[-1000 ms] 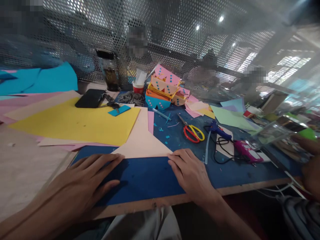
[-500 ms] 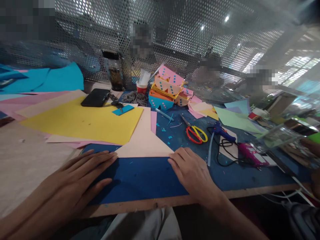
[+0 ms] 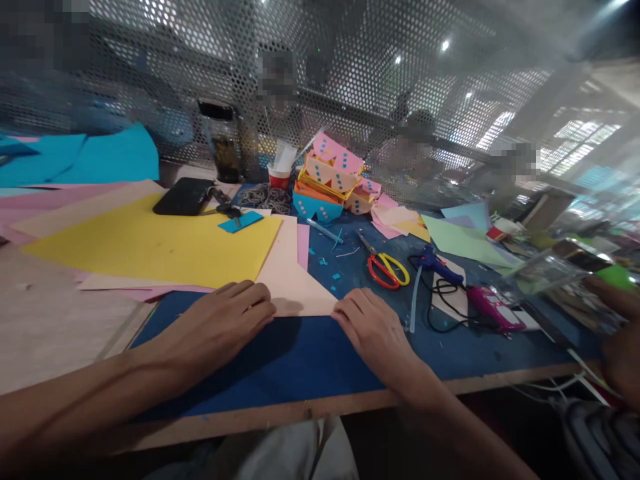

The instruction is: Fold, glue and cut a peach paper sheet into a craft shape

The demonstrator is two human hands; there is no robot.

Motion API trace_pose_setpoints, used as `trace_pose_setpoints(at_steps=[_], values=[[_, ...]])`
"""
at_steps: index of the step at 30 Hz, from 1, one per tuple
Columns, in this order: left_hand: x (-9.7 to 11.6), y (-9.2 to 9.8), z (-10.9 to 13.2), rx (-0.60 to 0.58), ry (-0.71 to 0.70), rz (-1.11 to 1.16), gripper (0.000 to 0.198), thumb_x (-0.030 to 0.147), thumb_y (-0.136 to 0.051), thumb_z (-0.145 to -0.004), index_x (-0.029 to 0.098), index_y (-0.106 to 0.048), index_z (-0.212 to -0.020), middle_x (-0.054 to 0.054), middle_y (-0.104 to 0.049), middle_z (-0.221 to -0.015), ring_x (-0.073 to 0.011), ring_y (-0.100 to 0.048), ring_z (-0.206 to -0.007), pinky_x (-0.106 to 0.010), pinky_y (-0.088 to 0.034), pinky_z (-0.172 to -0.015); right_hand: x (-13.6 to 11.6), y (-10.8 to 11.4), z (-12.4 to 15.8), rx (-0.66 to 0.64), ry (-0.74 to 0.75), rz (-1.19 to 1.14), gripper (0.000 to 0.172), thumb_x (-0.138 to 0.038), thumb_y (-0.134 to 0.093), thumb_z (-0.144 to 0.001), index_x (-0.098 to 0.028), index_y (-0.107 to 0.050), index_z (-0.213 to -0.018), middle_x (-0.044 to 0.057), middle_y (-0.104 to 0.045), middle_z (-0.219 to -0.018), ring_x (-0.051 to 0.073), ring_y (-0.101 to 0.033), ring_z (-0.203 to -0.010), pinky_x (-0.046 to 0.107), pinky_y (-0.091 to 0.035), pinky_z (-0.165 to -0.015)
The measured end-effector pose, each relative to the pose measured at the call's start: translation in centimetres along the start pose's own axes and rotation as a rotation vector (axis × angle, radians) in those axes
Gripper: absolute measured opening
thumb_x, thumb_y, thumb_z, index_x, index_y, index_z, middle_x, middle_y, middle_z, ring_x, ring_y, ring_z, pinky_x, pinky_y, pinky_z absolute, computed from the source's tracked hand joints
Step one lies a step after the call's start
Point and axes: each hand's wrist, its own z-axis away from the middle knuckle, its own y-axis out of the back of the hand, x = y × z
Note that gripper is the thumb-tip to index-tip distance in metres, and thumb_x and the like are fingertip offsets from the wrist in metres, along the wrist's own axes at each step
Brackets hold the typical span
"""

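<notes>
Peach paper [image 3: 305,300], smooth and matte, lies in front of me on the blue tabletop [image 3: 295,373] — its near edge straight, its right side slanting down to a pointed corner. My left hand [image 3: 230,310] is palm down, fingers bent and close together over the left part of that edge; a thin ring circles one finger. My right hand [image 3: 375,330] has its fingertips at the right corner. Whether either hand pinches the sheet or merely presses it, I cannot tell.

One flat yellow sheet [image 3: 155,243] overlaps the peach paper beyond my left hand. Past my right hand I count one pair of scissors [image 3: 374,253] with steel blades and two looped handles — red and yellow — then one blue plastic glue gun [image 3: 443,268] and one translucent rod [image 3: 415,307]. Farther back stand one red-and-white cup [image 3: 279,177] and one clear, dark-lidded bottle [image 3: 225,143].
</notes>
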Motion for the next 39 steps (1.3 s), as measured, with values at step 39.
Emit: trace_pose_setpoints(at_steps=[39], values=[[-0.76, -0.13, -0.36, -0.017, 0.227, 0.447, 0.022, 0.032, -0.045, -0.101, 0.021, -0.062, -0.096, -0.002, -0.064, -0.091, -0.0168, -0.061, -0.080, -0.027, -0.045, -0.069, -0.17, -0.21, -0.94, -0.046, -0.089, -0.302, 0.012, -0.027, -0.054, -0.101, -0.020, -0.062, -0.095, 0.003, -0.064, -0.098, 0.019, -0.056, -0.094, 0.033, -0.041, -0.083]])
